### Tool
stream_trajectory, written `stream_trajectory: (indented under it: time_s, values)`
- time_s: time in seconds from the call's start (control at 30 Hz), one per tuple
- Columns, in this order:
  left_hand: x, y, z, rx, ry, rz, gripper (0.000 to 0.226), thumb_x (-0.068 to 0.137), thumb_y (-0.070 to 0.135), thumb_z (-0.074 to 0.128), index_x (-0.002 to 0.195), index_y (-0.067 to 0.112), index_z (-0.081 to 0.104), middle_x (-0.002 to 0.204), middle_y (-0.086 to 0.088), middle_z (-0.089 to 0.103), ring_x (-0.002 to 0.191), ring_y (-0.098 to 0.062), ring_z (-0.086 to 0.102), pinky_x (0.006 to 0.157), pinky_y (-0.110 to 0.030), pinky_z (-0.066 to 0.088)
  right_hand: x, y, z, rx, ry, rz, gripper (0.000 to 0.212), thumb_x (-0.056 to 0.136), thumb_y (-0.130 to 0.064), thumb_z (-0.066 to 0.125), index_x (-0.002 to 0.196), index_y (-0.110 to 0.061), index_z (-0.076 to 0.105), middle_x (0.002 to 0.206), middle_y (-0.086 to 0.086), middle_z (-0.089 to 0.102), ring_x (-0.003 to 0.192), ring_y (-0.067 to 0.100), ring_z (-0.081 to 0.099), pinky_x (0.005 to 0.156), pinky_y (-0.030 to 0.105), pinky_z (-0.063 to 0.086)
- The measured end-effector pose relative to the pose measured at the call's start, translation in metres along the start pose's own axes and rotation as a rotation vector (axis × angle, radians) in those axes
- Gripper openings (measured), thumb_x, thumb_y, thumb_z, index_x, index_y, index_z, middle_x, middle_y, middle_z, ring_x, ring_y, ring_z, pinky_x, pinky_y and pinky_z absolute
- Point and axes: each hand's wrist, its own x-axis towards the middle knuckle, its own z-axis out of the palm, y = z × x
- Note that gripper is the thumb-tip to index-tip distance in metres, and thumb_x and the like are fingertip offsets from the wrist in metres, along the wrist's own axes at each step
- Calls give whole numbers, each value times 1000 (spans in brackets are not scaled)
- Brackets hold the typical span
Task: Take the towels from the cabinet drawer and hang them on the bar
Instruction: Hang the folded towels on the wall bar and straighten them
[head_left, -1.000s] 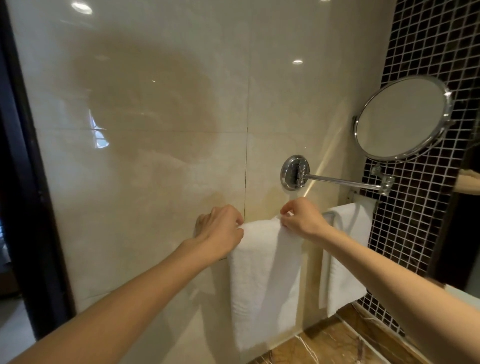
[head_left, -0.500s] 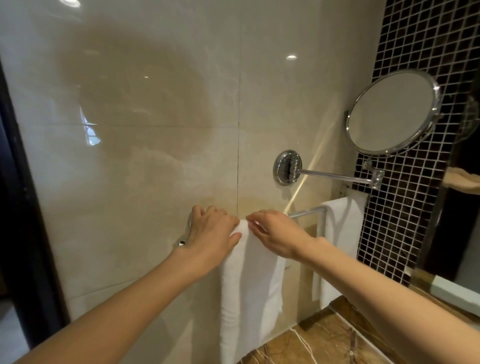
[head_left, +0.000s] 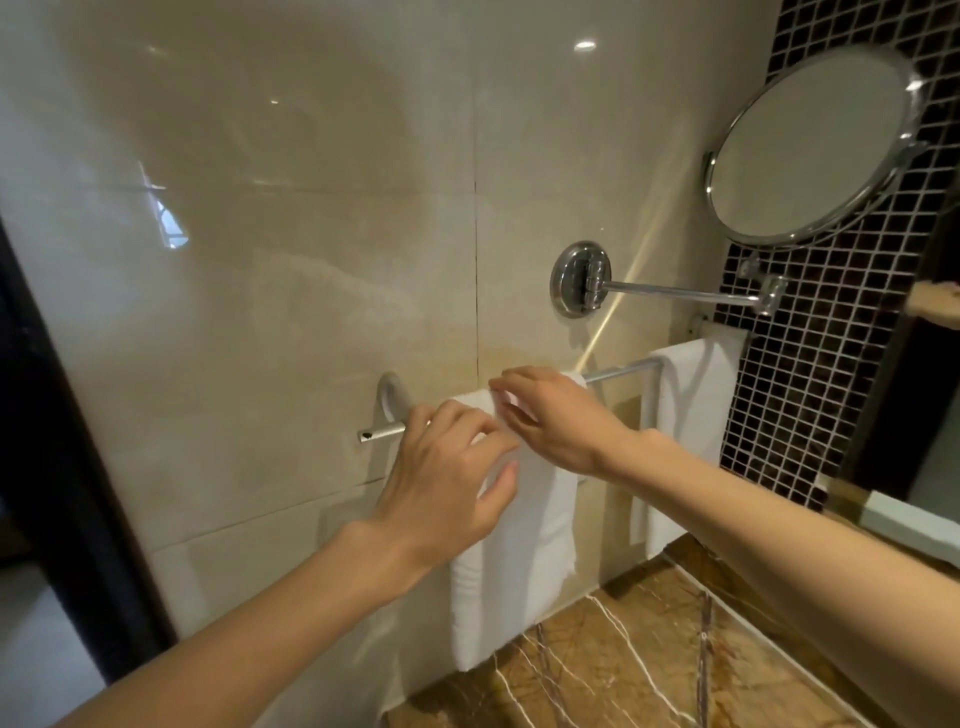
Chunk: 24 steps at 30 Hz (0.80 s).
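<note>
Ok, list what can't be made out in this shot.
- Head view: where the near towel folds over the bar, covered by the left hand and right hand.
- Whether the right hand pinches or only presses: its palm side faces away.
- The bar's right mount, behind the far towel.
- The cabinet drawer: outside the frame.
</note>
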Motion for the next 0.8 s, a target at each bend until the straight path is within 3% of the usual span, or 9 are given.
stream_trajectory:
  time_s: [0.13, 0.3, 0.37, 0.43, 0.57, 0.67, 0.73, 0.8]
  values:
    - [-41, 14, 13, -173, -106, -70, 21, 85, 29, 55, 89, 16, 70, 83, 2, 62, 78, -17, 56, 67, -34, 43, 1, -5, 4, -8, 58, -28, 26, 94, -18, 53, 117, -10, 62, 112, 13, 60, 101, 32, 55, 85, 41, 44]
    - [-108, 24, 44, -389, -177, -439, 14, 90, 27, 57, 93, 19, 68, 82, 13, 56, 69, -2, 53, 61, -22, 45, 7, -6, 6, -16, 73, -35, 23, 94, -18, 55, 112, -10, 66, 109, 16, 59, 101, 35, 55, 84, 43, 46]
    - [-130, 24, 59, -415, -199, -634, 12, 91, 23, 61, 102, 20, 64, 88, 16, 51, 74, 0, 53, 67, -19, 42, 10, -4, 8, -19, 76, -27, 24, 93, -22, 54, 111, -12, 67, 107, 15, 60, 99, 34, 57, 82, 41, 46]
    - [-144, 21, 73, -426, -217, -806, 27, 90, 24, 63, 115, 18, 57, 100, 11, 49, 84, -1, 53, 73, -19, 39, 12, -3, 10, -16, 78, -26, 25, 93, -26, 54, 110, -14, 68, 104, 13, 61, 96, 33, 57, 81, 40, 46]
    - [-159, 12, 99, -510, -315, -967, 52, 86, 30, 68, 128, 13, 43, 122, 6, 39, 106, -7, 45, 87, -21, 35, 13, -1, 10, -3, 104, -22, 24, 92, -26, 55, 108, -15, 69, 100, 11, 61, 92, 30, 58, 76, 35, 43]
    - [-169, 9, 118, -509, -398, -972, 30, 94, 32, 54, 110, 6, 52, 124, -7, 44, 106, -20, 52, 83, -24, 35, 13, 1, 12, -15, 122, -19, 25, 92, -27, 54, 110, -18, 68, 102, 9, 62, 93, 28, 58, 77, 35, 42]
    - [-174, 9, 127, -514, -435, -979, 29, 98, 28, 48, 92, 1, 54, 124, -13, 43, 104, -28, 54, 76, -22, 31, 13, 1, 13, -26, 125, -16, 27, 92, -27, 52, 110, -17, 68, 104, 10, 63, 94, 28, 60, 79, 37, 44]
    - [-176, 10, 133, -542, -436, -967, 26, 98, 23, 49, 85, 1, 56, 131, -17, 41, 107, -28, 54, 79, -18, 30, 14, 2, 12, -13, 135, -7, 28, 91, -25, 49, 108, -16, 69, 104, 9, 65, 94, 27, 61, 80, 37, 45]
